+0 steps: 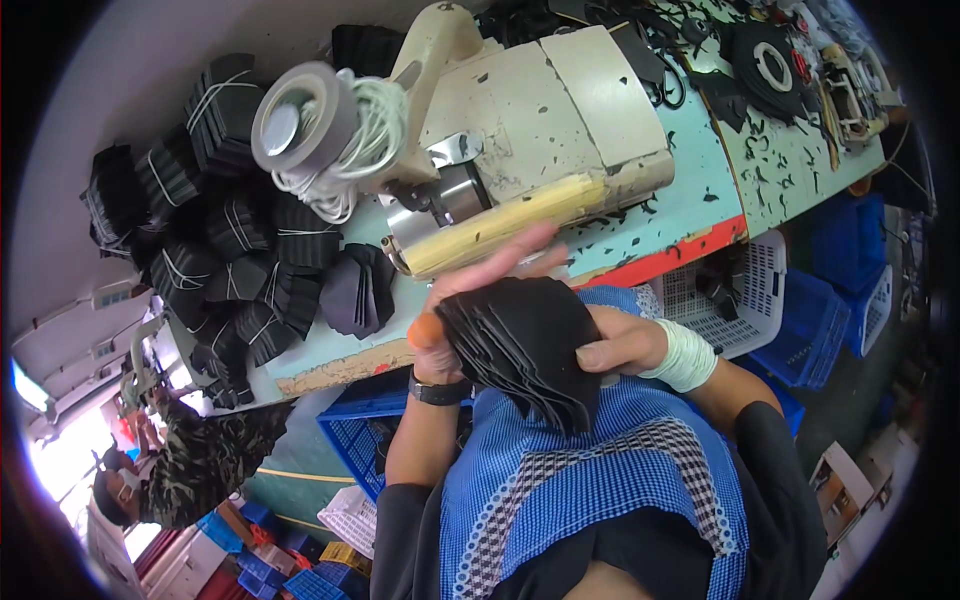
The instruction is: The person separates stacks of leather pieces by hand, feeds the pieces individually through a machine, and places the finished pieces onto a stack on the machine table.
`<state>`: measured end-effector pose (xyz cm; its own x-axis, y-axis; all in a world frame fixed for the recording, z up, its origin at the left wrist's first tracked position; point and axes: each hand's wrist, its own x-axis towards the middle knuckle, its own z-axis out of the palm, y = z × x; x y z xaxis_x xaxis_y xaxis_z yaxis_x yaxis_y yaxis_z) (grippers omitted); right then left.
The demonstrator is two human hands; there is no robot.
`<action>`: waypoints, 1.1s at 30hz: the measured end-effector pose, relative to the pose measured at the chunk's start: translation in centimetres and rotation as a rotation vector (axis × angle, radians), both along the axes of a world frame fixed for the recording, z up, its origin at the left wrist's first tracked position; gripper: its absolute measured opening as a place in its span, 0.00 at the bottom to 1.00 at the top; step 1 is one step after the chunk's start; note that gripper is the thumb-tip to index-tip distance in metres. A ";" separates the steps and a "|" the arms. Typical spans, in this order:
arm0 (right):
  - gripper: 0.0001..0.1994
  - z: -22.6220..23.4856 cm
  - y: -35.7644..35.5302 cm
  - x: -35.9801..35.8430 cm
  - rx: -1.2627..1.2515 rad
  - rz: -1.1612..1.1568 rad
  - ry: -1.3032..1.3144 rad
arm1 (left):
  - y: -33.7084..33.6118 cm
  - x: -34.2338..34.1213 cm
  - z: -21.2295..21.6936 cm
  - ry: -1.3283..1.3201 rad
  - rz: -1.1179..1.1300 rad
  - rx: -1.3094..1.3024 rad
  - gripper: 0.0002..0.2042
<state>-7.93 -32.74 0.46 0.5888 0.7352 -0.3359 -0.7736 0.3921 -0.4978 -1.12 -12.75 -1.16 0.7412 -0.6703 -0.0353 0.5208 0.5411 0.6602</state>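
A fanned stack of thin black cut pieces (535, 345) is held upright in front of my apron. My right hand (630, 340) grips its right side, thumb on the near face and fingers hidden behind. Many white bands (684, 356) are wound round my right wrist. On the stack's left edge lies my left hand (470, 290), its fingers stretched out along the far side and slightly blurred. An orange finger cover (426, 331) is on its thumb, and a dark watch (438, 388) circles that wrist. Just beyond is a cream machine (540, 100) with a yellow-wrapped front edge (500, 222).
Several black bundles tied with white bands (240, 225) are piled on the left of the bench (345, 350). A loose black stack (357, 290) lies beside them. White cord (375, 130) hangs on the machine. Crates (755, 290) stand below right. Another person (190, 460) is at far left.
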 end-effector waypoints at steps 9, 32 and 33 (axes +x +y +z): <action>0.36 -1.7 8.1 -2.4 0.213 -0.302 0.146 | 6.7 0.2 -0.5 0.158 -0.020 0.069 0.44; 0.37 -1.7 15.2 -2.3 0.080 -0.393 0.188 | 12.2 4.3 -1.5 -0.018 -0.425 -0.016 0.47; 0.37 -1.5 14.6 -2.5 0.082 -0.444 0.171 | 12.3 4.3 -1.5 -0.037 -0.374 -0.021 0.46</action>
